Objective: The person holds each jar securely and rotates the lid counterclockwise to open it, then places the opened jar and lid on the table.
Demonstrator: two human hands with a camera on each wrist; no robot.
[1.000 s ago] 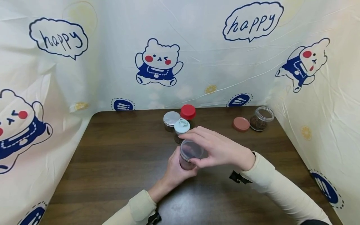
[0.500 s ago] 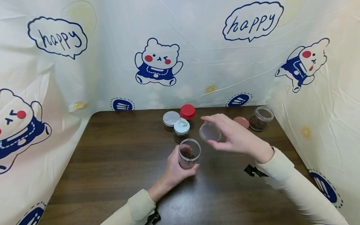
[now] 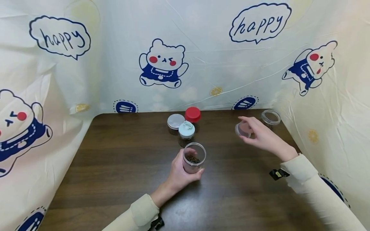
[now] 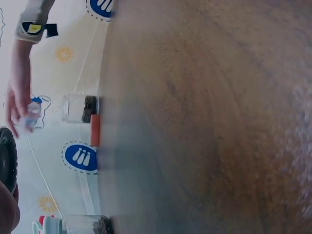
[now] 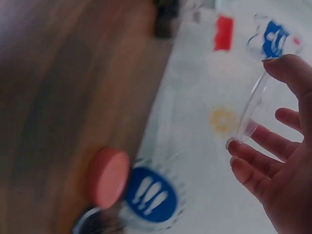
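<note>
Holding clear lid (image 3: 242, 129), right hand (image 3: 262, 135), seemingly by rim

Three closed jars (image 3: 186, 133), two open jars (image 3: 192, 166), two loose lids (image 5: 108, 179), two hands (image 3: 180, 173), one table (image 3: 121, 166)

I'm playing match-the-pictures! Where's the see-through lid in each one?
Head: clear lid right of centre, just below mid-height.
Left wrist: clear lid near the left edge, about halfway down, blurry.
Right wrist: clear lid right of centre, nearly edge-on.
Shared landmark: the right hand holding it.
</note>
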